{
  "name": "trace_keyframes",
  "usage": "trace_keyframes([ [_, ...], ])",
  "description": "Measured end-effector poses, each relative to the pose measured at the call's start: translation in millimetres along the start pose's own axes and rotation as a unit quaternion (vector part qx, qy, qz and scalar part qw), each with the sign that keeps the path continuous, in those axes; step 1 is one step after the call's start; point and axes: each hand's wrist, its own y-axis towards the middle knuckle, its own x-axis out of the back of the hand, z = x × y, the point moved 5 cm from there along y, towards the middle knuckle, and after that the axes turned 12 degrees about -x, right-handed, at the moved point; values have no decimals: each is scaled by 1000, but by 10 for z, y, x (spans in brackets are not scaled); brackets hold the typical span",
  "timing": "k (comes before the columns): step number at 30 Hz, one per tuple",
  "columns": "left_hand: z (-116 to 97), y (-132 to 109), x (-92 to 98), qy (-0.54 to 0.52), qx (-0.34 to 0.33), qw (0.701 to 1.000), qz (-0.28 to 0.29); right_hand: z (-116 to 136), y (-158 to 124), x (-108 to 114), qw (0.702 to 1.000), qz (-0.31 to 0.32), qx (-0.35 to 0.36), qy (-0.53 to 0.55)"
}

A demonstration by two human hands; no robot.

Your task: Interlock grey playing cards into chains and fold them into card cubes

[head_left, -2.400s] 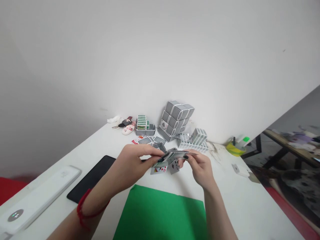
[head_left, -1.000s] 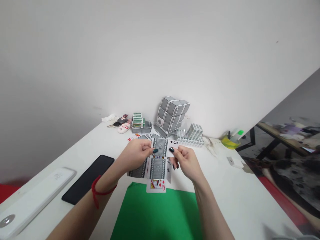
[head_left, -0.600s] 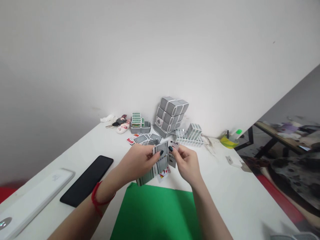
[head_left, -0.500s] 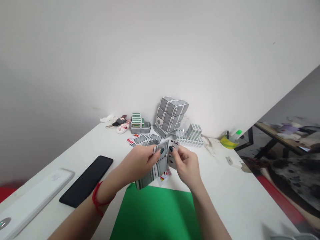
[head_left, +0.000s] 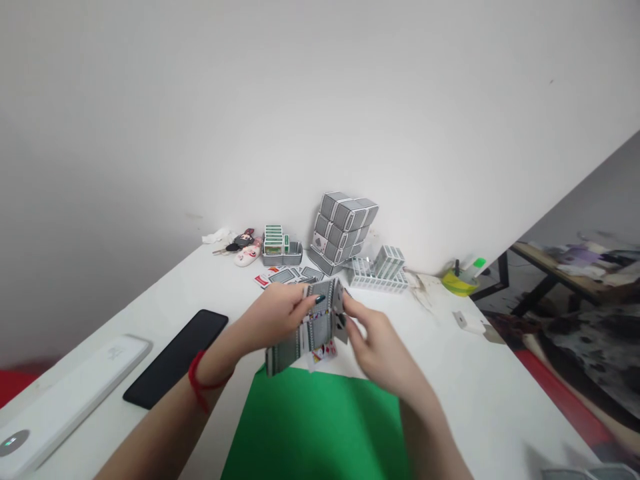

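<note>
My left hand point(head_left: 283, 313) is closed around a folded structure of grey-backed playing cards point(head_left: 319, 330), held above the table. Its thumb presses on a card's back. At the structure's right side, my right hand point(head_left: 367, 333) pinches a playing card point(head_left: 341, 313) that stands at an angle to the others, dark pips on its face. A face card with red diamonds point(head_left: 325, 352) pokes out below. Part of the structure is hidden behind my left fingers. Beyond my hands rises a stack of card-built blocks point(head_left: 345, 227), and loose cards point(head_left: 285, 275) lie before it.
A green mat point(head_left: 315, 427) lies on the white table point(head_left: 500, 400). To the left are a black phone point(head_left: 175, 360) and a long white device point(head_left: 75, 400). Small green-white boxes point(head_left: 274, 240), a clear tray point(head_left: 377, 280), a yellow tape roll point(head_left: 459, 285) and a white adapter point(head_left: 470, 323) stand farther back.
The card at the right has turned from facing me to standing more edge-on. My right fingers have shifted to its outer edge, and my left hand has moved slightly left.
</note>
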Motion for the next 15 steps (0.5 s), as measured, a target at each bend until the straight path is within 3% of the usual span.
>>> trace_keyframes([
  [2, 95, 0, -2, -122, 12, 992, 24, 5, -9, 153, 990, 84, -17, 108],
  [4, 129, -5, -28, -219, 12, 974, 60, -32, 15, 240, 969, 117, -58, 208],
  [9, 86, -3, -120, -316, 18, 944, 95, -219, 184, 113, 942, 38, -146, 300],
  [15, 121, 7, -210, -283, 39, 951, 114, -251, 235, -39, 963, -42, -117, 240],
])
